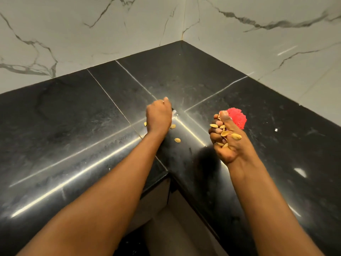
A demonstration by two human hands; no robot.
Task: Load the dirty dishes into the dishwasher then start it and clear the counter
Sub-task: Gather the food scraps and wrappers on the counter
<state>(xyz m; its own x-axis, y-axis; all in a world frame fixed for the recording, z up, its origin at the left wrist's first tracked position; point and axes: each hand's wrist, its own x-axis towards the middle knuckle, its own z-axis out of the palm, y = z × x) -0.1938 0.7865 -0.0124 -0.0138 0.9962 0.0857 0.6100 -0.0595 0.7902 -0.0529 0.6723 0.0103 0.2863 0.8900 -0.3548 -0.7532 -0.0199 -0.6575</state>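
Seed shells, pale tan and boat-shaped, are what litters this corner: three lie loose on the surface (55,115), one shell (145,124) peeking out left of the left wrist, a second shell (172,126) just right of it, and a third shell (177,140) lower, nearer the front edge. The left hand (159,115), at frame centre, reaches down to the surface with its fingers curled under; whether they pinch anything cannot be told. A small white scrap (174,112) shows just beside its knuckles. Right of centre, the right hand (226,137) is held above the surface, palm up, fingers curled round a heap of more shells (226,133), too bunched to count, with a red, rough-textured sponge (237,117) held behind the fingers. A white speck (276,129) lies further right. The surface is glossy black stone slabs with thin seams, forming an L. White marble-look wall (258,43) with grey veins rises behind.
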